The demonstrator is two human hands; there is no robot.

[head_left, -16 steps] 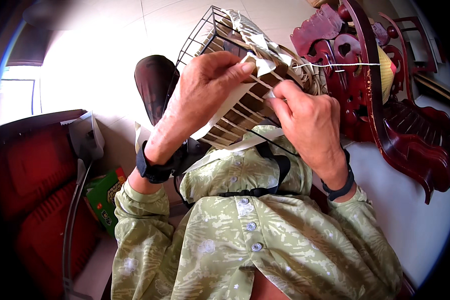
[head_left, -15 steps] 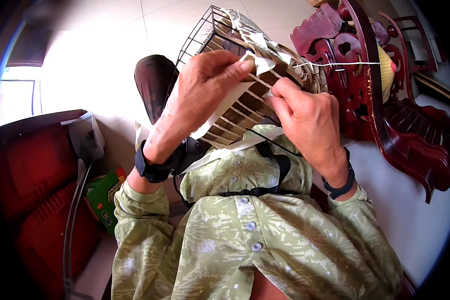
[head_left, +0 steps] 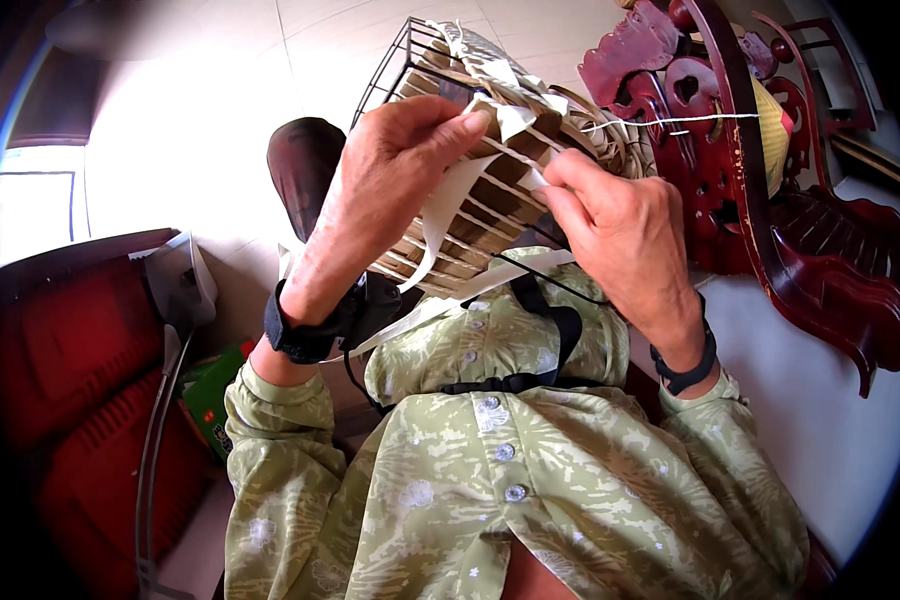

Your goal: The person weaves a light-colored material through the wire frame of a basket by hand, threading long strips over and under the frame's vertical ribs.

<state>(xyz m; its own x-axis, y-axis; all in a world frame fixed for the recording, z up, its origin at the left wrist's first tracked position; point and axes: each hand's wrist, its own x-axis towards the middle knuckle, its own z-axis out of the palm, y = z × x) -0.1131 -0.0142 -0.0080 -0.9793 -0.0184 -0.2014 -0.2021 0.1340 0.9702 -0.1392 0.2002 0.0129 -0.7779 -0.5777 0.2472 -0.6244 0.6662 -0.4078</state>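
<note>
- Wire frame (head_left: 406, 62): located in front of the torso, beyond the lap, held at a tilt; black wire at its upper-left end.
- Cords (head_left: 473, 228): pale, laced in spaced parallel rows across the near side of the wire frame; brown surface visible between rows.
- Left hand (head_left: 395, 155): positioned over the left part of the wire frame. Grip pinched, thumb against forefinger, on a white flap (head_left: 515, 121) at the upper edge; the portion between the fingertips is hidden.
- Right hand (head_left: 622, 218): positioned at the right side of the wire frame. Grip clenched, thumb and forefinger grasping a small white strip end (head_left: 531, 180).
- Loose strip (head_left: 440, 215): white, hanging in a curve across the cords, just below the left hand.
- Long strip (head_left: 430, 318): pale, running along the lower edge of the wire frame, near the shirt (head_left: 440, 450).
- Coiled strands (head_left: 622, 142): pale, beside the right end of the wire frame.
- Carved chair (head_left: 740, 175): dark red, at right; a white line (head_left: 710, 119) extends across it.
- Green box (head_left: 206, 395): at left, near the red seat (head_left: 80, 340).
</note>
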